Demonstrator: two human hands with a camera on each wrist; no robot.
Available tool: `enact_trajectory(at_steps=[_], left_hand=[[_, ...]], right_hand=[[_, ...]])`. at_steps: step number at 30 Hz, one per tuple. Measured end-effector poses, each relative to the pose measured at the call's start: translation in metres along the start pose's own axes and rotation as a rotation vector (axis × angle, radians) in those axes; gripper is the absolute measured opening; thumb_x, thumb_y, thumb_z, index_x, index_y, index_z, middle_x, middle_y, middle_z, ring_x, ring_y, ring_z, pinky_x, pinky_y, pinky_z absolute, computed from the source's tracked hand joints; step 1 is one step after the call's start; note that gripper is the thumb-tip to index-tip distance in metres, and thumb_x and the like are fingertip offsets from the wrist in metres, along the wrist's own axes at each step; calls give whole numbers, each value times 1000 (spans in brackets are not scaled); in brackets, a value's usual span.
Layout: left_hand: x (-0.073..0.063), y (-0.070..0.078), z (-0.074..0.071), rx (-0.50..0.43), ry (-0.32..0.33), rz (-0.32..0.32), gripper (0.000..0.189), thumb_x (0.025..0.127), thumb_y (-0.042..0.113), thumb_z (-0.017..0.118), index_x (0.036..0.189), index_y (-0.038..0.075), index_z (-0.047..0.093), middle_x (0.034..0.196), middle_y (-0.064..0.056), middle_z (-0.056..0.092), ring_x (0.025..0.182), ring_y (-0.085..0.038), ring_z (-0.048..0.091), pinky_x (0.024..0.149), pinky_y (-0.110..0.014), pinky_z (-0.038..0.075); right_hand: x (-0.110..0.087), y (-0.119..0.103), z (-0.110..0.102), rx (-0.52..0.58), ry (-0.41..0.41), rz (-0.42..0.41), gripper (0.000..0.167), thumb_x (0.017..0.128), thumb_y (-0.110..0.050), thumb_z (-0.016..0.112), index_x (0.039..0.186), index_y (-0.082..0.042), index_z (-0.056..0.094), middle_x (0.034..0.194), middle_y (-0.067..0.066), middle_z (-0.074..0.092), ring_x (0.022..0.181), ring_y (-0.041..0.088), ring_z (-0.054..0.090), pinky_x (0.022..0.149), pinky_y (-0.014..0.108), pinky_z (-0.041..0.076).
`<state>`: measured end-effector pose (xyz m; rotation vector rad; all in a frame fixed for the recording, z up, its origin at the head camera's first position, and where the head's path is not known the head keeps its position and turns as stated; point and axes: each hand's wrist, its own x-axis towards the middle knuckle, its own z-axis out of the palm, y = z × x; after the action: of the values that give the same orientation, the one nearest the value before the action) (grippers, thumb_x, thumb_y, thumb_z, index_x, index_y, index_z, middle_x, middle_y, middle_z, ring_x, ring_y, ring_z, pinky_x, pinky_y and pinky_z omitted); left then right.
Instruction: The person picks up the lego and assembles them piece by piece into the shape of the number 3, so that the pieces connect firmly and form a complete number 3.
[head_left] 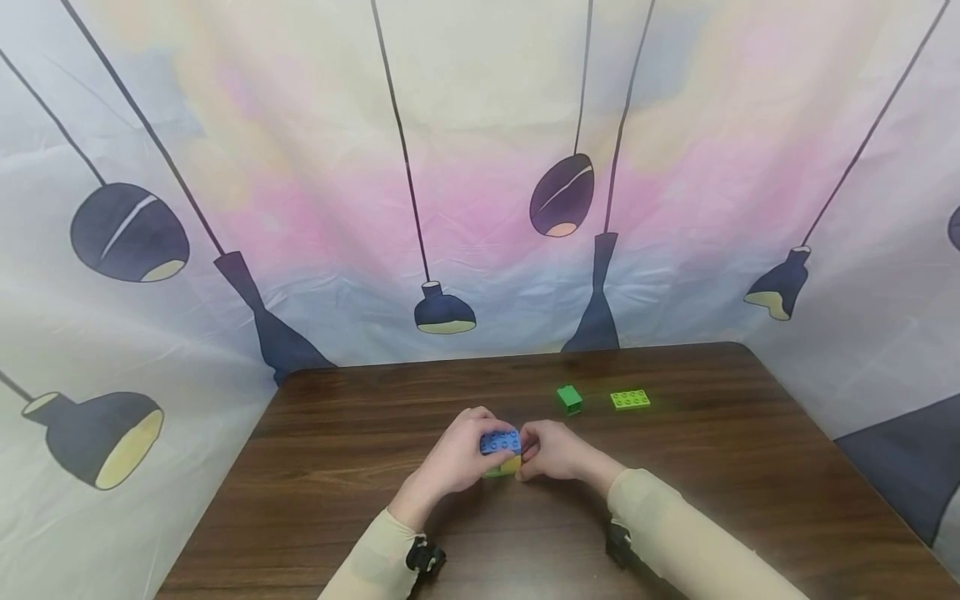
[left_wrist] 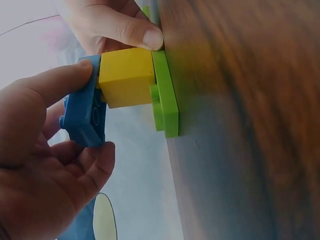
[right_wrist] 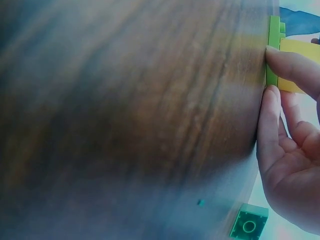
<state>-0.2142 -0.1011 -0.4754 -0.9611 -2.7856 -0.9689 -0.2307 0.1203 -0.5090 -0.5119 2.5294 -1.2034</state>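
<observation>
I have the left fingers (left_wrist: 103, 162) pinching the blue brick (left_wrist: 80, 112) atop the yellow brick (left_wrist: 127, 80), right fingers (right_wrist: 270, 115) holding the plate (left_wrist: 171, 107) beneath it — pressing only blue's overhang could tip it loose.

Left sleeve (head_left: 365, 562), lower centre of frame: long, cream. Right sleeve (head_left: 693, 533), lower right: matching. Left wrist camera (head_left: 425, 557), right wrist camera (head_left: 618, 543): compact, black, cuff-mounted.

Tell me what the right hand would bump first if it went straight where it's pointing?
The yellow block and the light-green plate under it, which the right hand's fingers seem to touch. Past those, the left hand looks next, though depth is unclear.
</observation>
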Motion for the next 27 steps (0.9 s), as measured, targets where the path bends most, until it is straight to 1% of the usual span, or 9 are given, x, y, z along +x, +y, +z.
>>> enact_trajectory(at_steps=[4, 7, 10, 18, 22, 27], left_hand=[[1, -2, 1, 13, 3, 10, 30, 95, 28, 85, 119, 12, 80, 104, 4, 64, 101, -16, 57, 87, -36, 55], [1, -2, 1, 20, 0, 1, 30, 95, 29, 85, 120, 13, 80, 103, 6, 64, 100, -14, 57, 86, -34, 54], [1, -2, 0, 14, -5, -2, 30, 95, 29, 85, 120, 13, 80, 104, 6, 64, 100, -14, 57, 87, -34, 55], [3, 0, 1, 5, -18, -7, 30, 97, 27, 83, 121, 11, 79, 107, 4, 65, 104, -17, 58, 90, -38, 55], [4, 0, 1, -5, -24, -9, 29, 97, 27, 83, 121, 11, 79, 106, 5, 65, 103, -16, 58, 88, -36, 55], [3, 1, -2, -23, -25, -29, 30, 96, 29, 84, 120, 11, 80, 103, 7, 64, 100, -15, 58, 87, -35, 54]], right_hand=[[0, -1, 0, -3, 7, -14, 32, 79, -13, 95, 99, -13, 70, 94, -2, 69, 87, 16, 65, 80, 38, 58], [-1, -2, 0, -5, 12, -21, 33, 79, -12, 95, 99, -12, 70, 94, -2, 69, 87, 16, 65, 80, 38, 58], [-1, -2, 0, -4, 15, -19, 33, 78, -12, 95, 100, -12, 70, 94, -1, 69, 87, 16, 65, 80, 38, 58], [-1, -1, 0, -6, 19, -18, 33, 78, -11, 95, 99, -11, 70, 94, -1, 70, 87, 16, 65, 80, 38, 58], [-2, -1, 0, -7, 18, -14, 33, 78, -11, 95, 98, -11, 70, 94, -1, 69, 87, 16, 65, 80, 38, 58], [-2, -3, 1, -4, 11, -14, 32, 78, -10, 95, 98, -12, 70, 94, -1, 69, 87, 16, 65, 80, 38, 58]])
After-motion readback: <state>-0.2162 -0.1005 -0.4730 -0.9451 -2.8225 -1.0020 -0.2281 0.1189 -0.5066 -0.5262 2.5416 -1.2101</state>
